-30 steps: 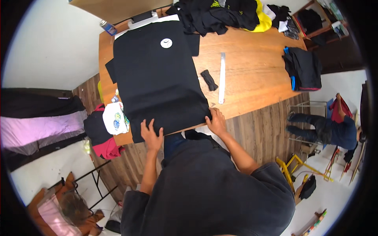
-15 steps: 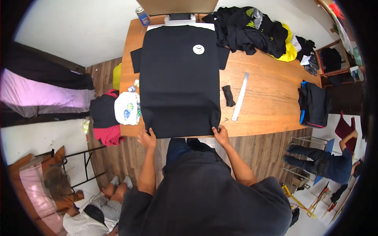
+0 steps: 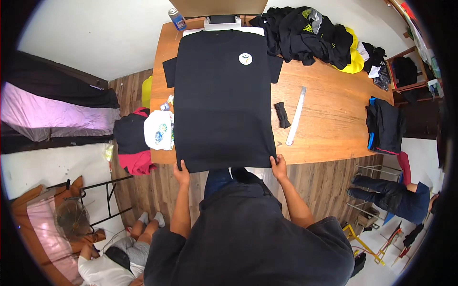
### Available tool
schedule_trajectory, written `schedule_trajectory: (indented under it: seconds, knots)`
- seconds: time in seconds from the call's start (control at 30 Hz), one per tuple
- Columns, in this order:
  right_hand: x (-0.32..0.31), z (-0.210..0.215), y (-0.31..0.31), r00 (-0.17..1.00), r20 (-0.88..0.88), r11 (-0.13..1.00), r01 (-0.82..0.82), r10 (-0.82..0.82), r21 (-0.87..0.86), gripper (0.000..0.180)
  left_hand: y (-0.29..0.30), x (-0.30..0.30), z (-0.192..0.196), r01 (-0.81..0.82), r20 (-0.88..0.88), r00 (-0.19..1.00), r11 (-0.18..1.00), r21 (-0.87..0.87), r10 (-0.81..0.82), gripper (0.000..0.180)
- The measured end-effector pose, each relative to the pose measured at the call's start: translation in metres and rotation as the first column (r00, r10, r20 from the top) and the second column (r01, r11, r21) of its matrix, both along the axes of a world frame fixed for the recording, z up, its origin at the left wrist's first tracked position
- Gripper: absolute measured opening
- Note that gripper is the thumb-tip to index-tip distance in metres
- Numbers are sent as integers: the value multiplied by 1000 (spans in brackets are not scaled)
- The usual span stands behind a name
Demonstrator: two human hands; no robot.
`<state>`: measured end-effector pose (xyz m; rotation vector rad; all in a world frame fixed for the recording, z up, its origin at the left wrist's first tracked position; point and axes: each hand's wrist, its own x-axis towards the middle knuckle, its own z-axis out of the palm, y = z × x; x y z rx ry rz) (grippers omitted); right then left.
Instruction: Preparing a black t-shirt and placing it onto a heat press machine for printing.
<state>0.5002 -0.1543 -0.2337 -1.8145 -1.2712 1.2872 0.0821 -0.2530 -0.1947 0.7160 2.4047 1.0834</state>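
A black T-shirt [image 3: 222, 100] with a small round white badge on the chest lies flat and face up on the wooden table [image 3: 329, 119], its hem hanging just over the near edge. My left hand [image 3: 181, 172] grips the hem's left corner. My right hand [image 3: 278, 166] grips the hem's right corner. Both sleeves spread out near the far end of the table.
A metal ruler [image 3: 296, 116] and a small black cloth piece [image 3: 282, 115] lie right of the shirt. Piled dark clothes [image 3: 305, 31] sit at the far right, a folded stack [image 3: 384, 125] at the right edge. A white bag [image 3: 158, 129] sits left. A person [image 3: 102, 252] sits on the floor.
Both hands went from resting flat on the shirt's lower part to gripping its hem corners at the table edge. The shirt now lies straighter along the table.
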Motion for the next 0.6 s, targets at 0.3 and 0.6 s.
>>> schedule_trajectory:
  seconds: [0.3, 0.6]
  knots:
    - [-11, -4, 4, 988, 125, 995, -97, 95, 16, 16, 96, -20, 42, 480, -541, 712, 872, -90, -448, 55]
    - [-20, -6, 2, 996, -40, 997, -77, 78, 14, 16, 168, 4, 12, 221, -508, 820, 965, -144, -263, 80]
